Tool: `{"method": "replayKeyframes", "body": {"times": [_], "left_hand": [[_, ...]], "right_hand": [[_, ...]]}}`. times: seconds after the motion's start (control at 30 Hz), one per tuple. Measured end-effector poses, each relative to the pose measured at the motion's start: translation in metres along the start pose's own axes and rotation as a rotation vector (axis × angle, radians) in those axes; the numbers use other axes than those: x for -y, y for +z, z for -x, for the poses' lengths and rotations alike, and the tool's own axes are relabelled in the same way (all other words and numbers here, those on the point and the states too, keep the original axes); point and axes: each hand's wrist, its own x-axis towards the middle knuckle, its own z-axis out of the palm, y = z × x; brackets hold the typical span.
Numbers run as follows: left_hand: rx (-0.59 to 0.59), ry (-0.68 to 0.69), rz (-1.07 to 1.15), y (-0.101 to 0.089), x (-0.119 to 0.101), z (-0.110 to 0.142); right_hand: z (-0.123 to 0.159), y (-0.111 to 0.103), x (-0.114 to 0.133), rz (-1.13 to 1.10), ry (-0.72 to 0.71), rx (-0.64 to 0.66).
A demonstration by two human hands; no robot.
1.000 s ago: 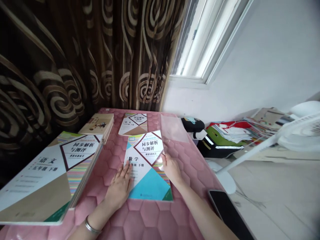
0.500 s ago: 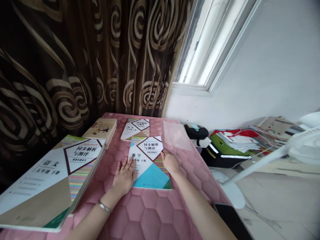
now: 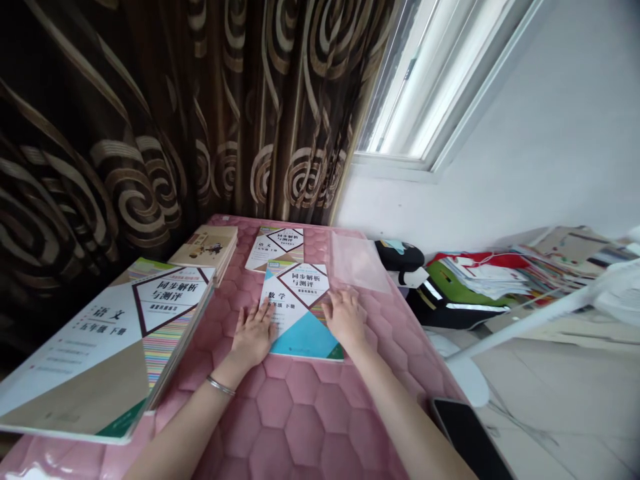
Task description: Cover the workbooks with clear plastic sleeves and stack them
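A workbook (image 3: 299, 327) with a white and blue cover lies flat on the pink quilted tabletop (image 3: 290, 413), between my two hands. My left hand (image 3: 254, 335) rests at its left edge, fingers spread, the fingertips on the cover's margin. At the right edge lies my right hand (image 3: 345, 319), its fingers stretched out and the thumb touching the cover. Just behind, a second workbook (image 3: 275, 249) is partly covered by the blue one. To the left sits a stack of larger-looking workbooks (image 3: 115, 353) with a white and tan cover, beside a pile of tan books (image 3: 207, 247).
A clear plastic sheet (image 3: 360, 263) covers the table's far right. A dark phone (image 3: 470, 437) lies at the right edge. Beyond stand a white fan (image 3: 530, 317), a green and black bag (image 3: 450, 300) and piled papers (image 3: 493, 273). A patterned curtain (image 3: 225, 120) hangs behind.
My right hand has loosened from the blue workbook's right edge, its fingers now stretched out. My left hand stays at the left edge. The camera view has shifted slightly.
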Motion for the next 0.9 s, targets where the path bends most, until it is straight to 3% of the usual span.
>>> {"method": "replayKeyframes", "body": {"times": [0.17,0.27,0.37,0.47,0.53,0.6,0.73,0.9], "left_hand": [[0.037,0.006,0.04,-0.005,0.0,-0.002],[0.056,0.038,0.099,-0.011,0.005,0.003],[0.004,0.005,0.148,-0.018,0.014,0.014],[-0.061,-0.086,0.207,-0.025,0.019,0.029],[-0.023,-0.134,0.258,-0.028,0.018,0.036],[0.051,-0.187,0.258,-0.03,0.014,0.039],[0.118,-0.273,0.197,-0.03,0.006,0.034],[0.066,-0.311,0.374,-0.025,0.01,0.026]], "right_hand": [[0.059,0.004,0.017,-0.159,-0.433,0.23],[0.076,0.005,0.01,-0.253,-0.469,0.302],[0.074,0.001,-0.014,-0.448,-0.341,0.216],[0.065,-0.005,-0.041,-0.592,-0.041,0.101],[0.063,-0.009,-0.053,-0.612,0.157,0.133],[0.063,-0.011,-0.056,-0.635,0.29,0.259],[0.066,-0.009,-0.048,-0.662,0.377,0.427],[0.064,0.0,-0.045,-0.629,0.363,0.408]]}}
